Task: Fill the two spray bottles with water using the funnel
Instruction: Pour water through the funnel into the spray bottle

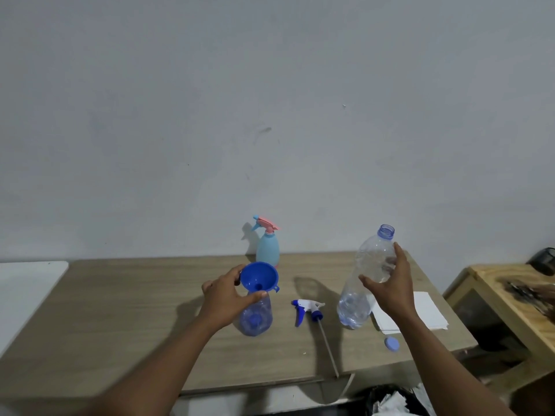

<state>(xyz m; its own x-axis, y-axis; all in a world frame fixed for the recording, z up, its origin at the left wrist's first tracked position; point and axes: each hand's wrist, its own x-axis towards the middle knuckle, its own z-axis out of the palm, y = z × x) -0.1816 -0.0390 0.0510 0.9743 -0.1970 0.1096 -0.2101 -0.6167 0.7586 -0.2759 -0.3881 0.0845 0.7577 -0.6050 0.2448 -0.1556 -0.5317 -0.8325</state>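
Step in hand, as I read it: first fill is about to start, pour not begun. Left hand (229,292) has its fingers (255,295) curled round the blue funnel (259,277), thumb on the rim's far-left side, fingertips under the bowl at the neck of the clear spray bottle (255,316). Funnel stem sits down in that bottle's mouth, bowl tipped a bit toward me. Bottle stands on the table (120,310) right below the left fingers; can't tell if there's water in it yet.

Right hand (390,283) is clamped on the water bottle (365,277): thumb on the near side, fingers wrapped over the far side at mid-body. Bottle is uncapped, leaning, mouth up and away from the funnel, base just at or above the table. Water shows in the lower part only.

Between the two hands, on the table: the white-and-blue spray head (306,309), off its bottle, tube trailing toward me. Blue cap (392,344) lies below the right wrist, next to a white paper sheet (420,310). Second spray bottle, light blue w/ pink trigger (268,244), stands beyond the left fingers by the wall, head on, apparently untouched.

Next move calls for: carry the water bottle left, mouth over the funnel bowl, tip slowly while left fingers steady the funnel. Risk: funnel tilt, so water may slop over the low rim.
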